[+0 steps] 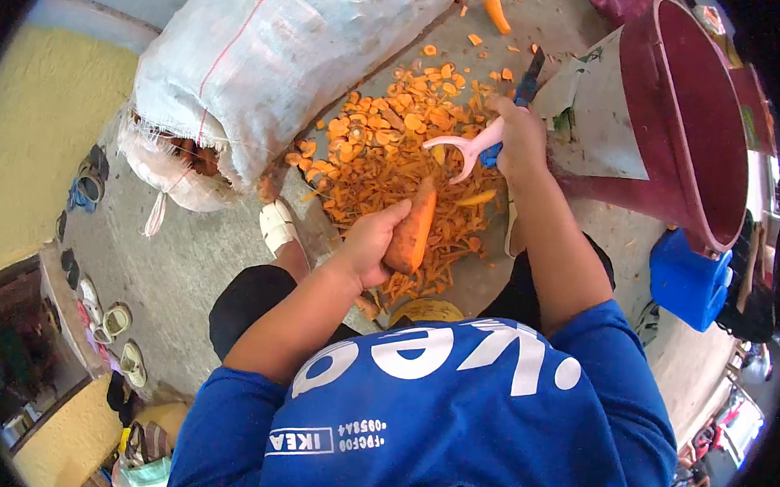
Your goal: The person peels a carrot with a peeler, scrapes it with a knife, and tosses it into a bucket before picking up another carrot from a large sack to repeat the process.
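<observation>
My left hand [374,242] is closed around a large carrot [416,227], whose one side is bright orange and peeled while the other still has darker skin. In my right hand [523,140] is a pale pink Y-shaped peeler [469,150], its head pointing toward the carrot but apart from it. A blue-handled knife [526,89] with a dark blade is gripped in the same hand. Below both hands lies a heap of carrot peelings [366,188], with round carrot end slices [384,114] behind it.
A big white woven sack [267,66] lies at the upper left, its torn end showing carrots. A maroon tub [631,106] lies tilted on the right, beside a blue jerrycan [687,279]. A carrot [497,15] rests on the floor at the back. Shoes [117,321] stand at left.
</observation>
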`<state>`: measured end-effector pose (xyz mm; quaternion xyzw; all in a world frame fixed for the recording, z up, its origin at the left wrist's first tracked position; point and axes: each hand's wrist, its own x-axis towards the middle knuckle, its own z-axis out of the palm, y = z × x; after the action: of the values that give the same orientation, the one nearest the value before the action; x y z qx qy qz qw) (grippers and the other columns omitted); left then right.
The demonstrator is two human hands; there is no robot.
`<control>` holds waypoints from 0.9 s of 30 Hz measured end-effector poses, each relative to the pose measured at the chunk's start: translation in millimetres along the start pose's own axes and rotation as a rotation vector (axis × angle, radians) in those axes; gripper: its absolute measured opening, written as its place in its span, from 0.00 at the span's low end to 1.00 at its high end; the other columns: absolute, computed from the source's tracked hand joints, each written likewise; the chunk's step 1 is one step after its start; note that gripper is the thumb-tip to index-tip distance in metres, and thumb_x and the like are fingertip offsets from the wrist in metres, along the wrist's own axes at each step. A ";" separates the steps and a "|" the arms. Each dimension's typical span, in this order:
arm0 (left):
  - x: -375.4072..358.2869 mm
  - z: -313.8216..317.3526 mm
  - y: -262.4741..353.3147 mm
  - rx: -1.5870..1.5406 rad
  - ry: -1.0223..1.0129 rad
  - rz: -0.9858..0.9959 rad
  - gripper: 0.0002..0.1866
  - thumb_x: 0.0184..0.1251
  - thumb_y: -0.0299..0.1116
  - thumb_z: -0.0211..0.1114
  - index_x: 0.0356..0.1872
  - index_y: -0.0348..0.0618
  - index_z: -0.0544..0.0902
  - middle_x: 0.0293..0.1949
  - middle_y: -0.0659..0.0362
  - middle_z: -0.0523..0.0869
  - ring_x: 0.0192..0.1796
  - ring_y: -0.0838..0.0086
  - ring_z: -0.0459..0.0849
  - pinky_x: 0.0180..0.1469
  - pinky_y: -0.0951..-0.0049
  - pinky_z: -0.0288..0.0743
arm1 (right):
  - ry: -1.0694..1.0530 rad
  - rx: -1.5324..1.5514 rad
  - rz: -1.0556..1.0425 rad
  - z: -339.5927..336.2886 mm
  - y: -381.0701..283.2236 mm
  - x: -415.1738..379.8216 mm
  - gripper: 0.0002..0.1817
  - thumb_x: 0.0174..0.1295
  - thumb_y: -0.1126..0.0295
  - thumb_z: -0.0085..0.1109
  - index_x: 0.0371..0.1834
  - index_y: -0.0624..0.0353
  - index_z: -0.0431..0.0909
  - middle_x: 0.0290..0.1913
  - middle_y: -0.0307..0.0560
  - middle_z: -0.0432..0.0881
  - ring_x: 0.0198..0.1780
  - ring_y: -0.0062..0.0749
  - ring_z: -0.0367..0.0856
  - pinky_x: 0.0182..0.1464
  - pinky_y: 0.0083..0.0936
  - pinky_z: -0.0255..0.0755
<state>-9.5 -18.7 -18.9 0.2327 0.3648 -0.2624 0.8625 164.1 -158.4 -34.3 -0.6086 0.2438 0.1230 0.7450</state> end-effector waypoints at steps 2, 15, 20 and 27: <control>-0.1 -1.3 7.2 -0.018 -0.052 0.058 0.16 0.62 0.40 0.46 0.46 0.43 0.70 0.39 0.58 0.77 0.38 0.71 0.77 0.36 0.66 0.74 | -0.164 0.028 0.084 4.1 -5.2 -25.0 0.09 0.44 0.74 0.57 0.18 0.55 0.65 0.16 0.35 0.65 0.15 0.21 0.62 0.16 0.22 0.55; 5.4 3.1 -2.5 0.067 -0.020 0.028 0.18 0.64 0.43 0.42 0.46 0.42 0.70 0.35 0.59 0.76 0.36 0.73 0.76 0.38 0.71 0.73 | -0.109 -0.110 0.024 2.9 -4.1 -18.5 0.09 0.43 0.73 0.60 0.20 0.57 0.66 0.18 0.35 0.66 0.18 0.20 0.63 0.18 0.22 0.55; 7.9 -10.4 4.5 0.029 0.074 0.033 0.16 0.64 0.42 0.44 0.44 0.42 0.71 0.35 0.59 0.77 0.36 0.74 0.77 0.37 0.71 0.73 | -0.390 -0.091 0.195 10.8 2.1 -54.7 0.08 0.45 0.74 0.58 0.20 0.54 0.66 0.17 0.34 0.65 0.18 0.20 0.63 0.18 0.22 0.55; -2.6 4.7 3.5 0.162 -0.048 0.061 0.17 0.63 0.42 0.45 0.45 0.42 0.71 0.36 0.60 0.77 0.35 0.76 0.78 0.31 0.71 0.76 | -0.070 -0.057 -0.009 1.1 -1.5 -9.0 0.09 0.44 0.72 0.58 0.19 0.55 0.65 0.17 0.35 0.64 0.17 0.21 0.63 0.18 0.22 0.55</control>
<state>-6.5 -18.2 -13.2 0.3063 0.3144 -0.2702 0.8569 157.4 -156.6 -28.2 -0.6259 0.2112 0.1476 0.7361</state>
